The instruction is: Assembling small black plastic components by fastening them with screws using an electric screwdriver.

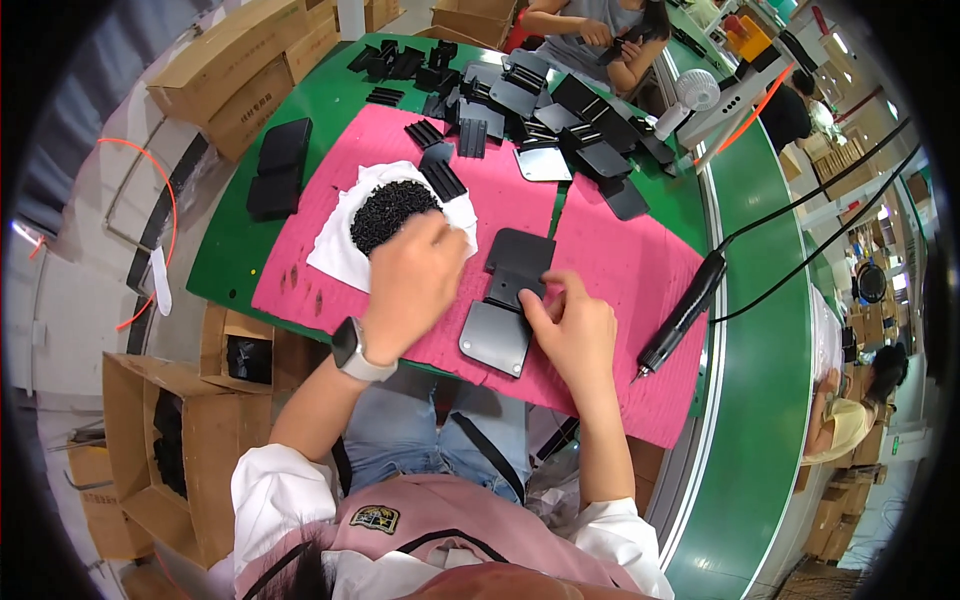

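My left hand (418,280), with a watch on its wrist, is at the near right edge of a pile of small black screws (388,212). Its fingers are curled and partly hidden under the hand, so anything pinched in them does not show. The screws lie on a crumpled white cloth (335,245). A black bracket made of two plates joined by a narrower middle piece (508,288) lies flat in front of me. Against its right side, my right hand (575,325) grips it, thumb and fingers at the middle piece. A black electric screwdriver (685,312) with a cord lies to the right.
A pink foam mat (640,270) covers part of the green table (225,250). Many black brackets and plates (515,95) are heaped at the far side. A black part (280,168) lies at the left. Cardboard boxes (235,430) stand lower left. Another person (610,40) works opposite.
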The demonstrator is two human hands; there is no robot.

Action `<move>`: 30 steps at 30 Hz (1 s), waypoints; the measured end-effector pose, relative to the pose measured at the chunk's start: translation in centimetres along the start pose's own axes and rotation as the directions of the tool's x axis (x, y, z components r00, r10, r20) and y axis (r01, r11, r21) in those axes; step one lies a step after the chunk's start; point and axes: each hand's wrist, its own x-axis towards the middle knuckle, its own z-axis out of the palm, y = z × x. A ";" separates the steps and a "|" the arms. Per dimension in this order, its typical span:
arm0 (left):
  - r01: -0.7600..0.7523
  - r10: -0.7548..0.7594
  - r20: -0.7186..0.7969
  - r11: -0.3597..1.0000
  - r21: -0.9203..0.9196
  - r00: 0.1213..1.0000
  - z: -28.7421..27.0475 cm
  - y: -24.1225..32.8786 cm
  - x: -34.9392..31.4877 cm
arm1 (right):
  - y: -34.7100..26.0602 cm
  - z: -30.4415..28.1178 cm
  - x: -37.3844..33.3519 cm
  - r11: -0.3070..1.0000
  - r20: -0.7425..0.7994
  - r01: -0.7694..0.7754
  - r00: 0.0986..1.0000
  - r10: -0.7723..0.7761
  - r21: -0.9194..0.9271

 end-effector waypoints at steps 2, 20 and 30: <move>0.147 -0.129 -0.095 0.963 0.227 0.987 -1.0 -1.1 0.7 | -0.3 -0.1 0.2 0.996 -0.056 0.038 0.998 -0.042 -0.080; 0.148 -0.135 -0.157 0.986 0.075 0.978 -1.1 -6.2 0.4 | 11.0 -7.3 0.5 0.720 -0.614 -0.403 0.789 -0.040 -0.565; 0.412 -0.439 0.110 0.685 -0.602 0.892 -1.7 -3.9 -0.4 | 11.5 -7.7 2.9 0.535 0.114 -0.286 0.937 0.331 0.795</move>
